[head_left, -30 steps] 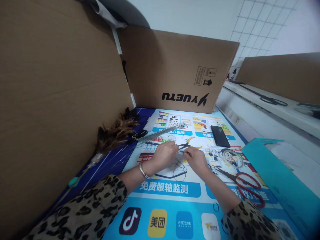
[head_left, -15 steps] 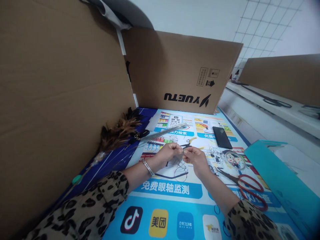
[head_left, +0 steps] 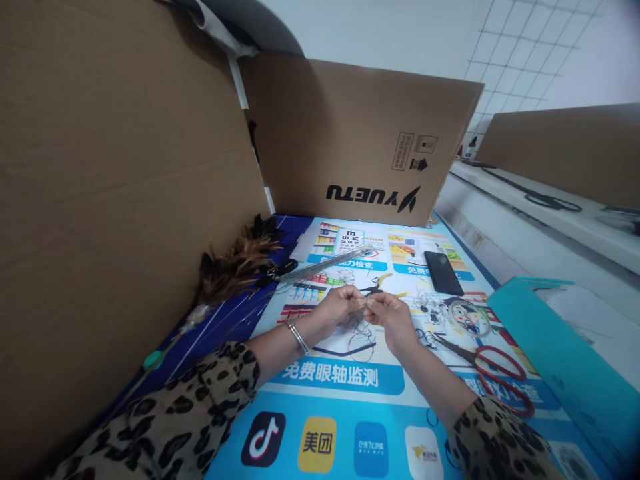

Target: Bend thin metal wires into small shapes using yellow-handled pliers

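Observation:
My left hand (head_left: 342, 308) and my right hand (head_left: 393, 319) meet over the middle of the printed table cover (head_left: 345, 407). Both are closed in a pinch, fingertips nearly touching. Whatever lies between them is too small to make out; it may be thin like wire. Just beyond the fingers lie pliers with yellow handles (head_left: 384, 283). Beneath the hands are loops of fine wire or thread (head_left: 361, 343). A bundle of thin straight wires (head_left: 325, 265) lies behind my left hand. Scissors with red handles (head_left: 500, 363) rest to the right of my right hand.
Cardboard panels (head_left: 360, 133) stand at the back and left. A feather duster (head_left: 235, 257) leans along the left one. On the right lie a black phone (head_left: 444, 273), a round clear dish (head_left: 468, 317) and a turquoise box (head_left: 560, 353). Another pair of scissors (head_left: 550, 200) is on the ledge.
My hands stay pinched together in nearly the same place. The view has shifted very slightly; the things on the table have not moved.

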Motion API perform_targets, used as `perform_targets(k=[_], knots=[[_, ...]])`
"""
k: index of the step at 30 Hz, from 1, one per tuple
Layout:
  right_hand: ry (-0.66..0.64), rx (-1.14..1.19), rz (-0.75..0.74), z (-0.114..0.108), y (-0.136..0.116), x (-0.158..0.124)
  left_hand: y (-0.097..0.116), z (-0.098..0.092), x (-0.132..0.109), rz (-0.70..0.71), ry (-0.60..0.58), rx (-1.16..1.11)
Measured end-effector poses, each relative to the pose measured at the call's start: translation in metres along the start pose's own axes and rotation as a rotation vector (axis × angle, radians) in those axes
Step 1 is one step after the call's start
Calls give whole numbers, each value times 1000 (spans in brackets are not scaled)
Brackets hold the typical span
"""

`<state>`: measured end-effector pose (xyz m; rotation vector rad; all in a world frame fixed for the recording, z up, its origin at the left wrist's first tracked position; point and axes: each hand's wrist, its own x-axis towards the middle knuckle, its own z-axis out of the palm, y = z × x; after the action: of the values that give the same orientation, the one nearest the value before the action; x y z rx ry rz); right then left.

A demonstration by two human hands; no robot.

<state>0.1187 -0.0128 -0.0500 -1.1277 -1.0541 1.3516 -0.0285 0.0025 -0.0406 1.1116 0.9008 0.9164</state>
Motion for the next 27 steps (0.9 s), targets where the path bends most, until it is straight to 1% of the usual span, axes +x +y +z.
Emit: perform_targets(k=[3,17,27], knots=[[10,6,7,1,-1,-1,-2,1,0,20,-14,-6],[35,9,16,2,-1,0,-6,4,-1,34,22,3],[41,8,17,2,0,0,-3,7,-3,62,50,33]])
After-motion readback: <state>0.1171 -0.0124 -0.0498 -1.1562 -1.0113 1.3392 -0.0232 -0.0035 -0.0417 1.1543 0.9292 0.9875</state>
